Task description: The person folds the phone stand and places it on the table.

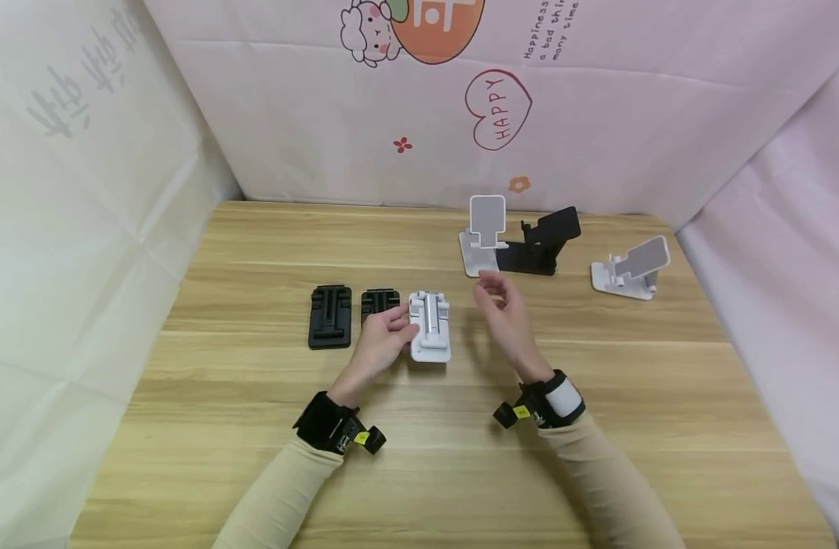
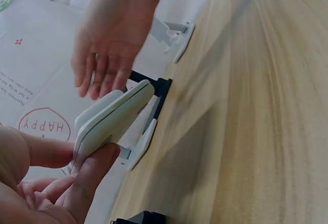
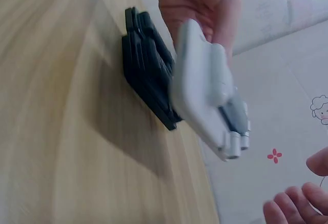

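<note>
backdrop [image 1: 303,130] reads "happy" [image 1: 499,109]; left hand [image 1: 378,343] holds white stand [image 1: 431,334].

A pale cloth [image 1: 289,130] bearing a heart [image 1: 499,110] hangs behind the wooden table [image 1: 447,488].

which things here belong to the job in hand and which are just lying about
Likely the job:
folded white stand, held by the left hand
two folded black stands
unfolded black stand
two unfolded white stands, probably part of the same work

Probably just surroundings:
wooden table
printed cloth behind it
</note>
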`<state>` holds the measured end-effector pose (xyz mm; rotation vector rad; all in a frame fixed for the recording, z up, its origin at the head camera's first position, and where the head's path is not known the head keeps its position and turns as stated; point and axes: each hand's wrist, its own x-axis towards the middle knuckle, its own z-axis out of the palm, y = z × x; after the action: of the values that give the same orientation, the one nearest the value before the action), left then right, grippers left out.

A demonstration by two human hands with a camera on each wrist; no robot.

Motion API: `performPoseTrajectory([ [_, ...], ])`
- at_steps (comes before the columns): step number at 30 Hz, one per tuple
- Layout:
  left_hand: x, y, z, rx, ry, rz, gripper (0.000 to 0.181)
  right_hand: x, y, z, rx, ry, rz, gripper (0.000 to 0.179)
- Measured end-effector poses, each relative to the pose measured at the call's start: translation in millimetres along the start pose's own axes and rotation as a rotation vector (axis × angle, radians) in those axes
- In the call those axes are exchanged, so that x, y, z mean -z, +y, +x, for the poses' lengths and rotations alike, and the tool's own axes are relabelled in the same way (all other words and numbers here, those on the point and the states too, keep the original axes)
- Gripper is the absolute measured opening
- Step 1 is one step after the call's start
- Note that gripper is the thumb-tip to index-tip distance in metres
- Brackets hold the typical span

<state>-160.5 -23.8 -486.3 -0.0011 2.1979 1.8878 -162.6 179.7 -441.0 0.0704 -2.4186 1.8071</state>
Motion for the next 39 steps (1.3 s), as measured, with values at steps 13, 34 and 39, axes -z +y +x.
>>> performPoseTrajectory([
  [13, -11.4, -11.4, 6.9, -0.086, 0.055, 0.228, 0.050, 23, 40, 83.0, 0.131, 0.282, -0.116, 0.043],
  [34, -15.0, -17.7, 21.8, -0.074, 0.020, 0.309, 0.052, 25, 49, 158.2, -0.174, 0.030, -0.133, 0.071],
  [39, -13.7, -16.1, 24.7, -0.105, 0.033, 0.386, 0.050, 24, 54, 161.2, -0.183, 0.043, -0.115, 0.072],
])
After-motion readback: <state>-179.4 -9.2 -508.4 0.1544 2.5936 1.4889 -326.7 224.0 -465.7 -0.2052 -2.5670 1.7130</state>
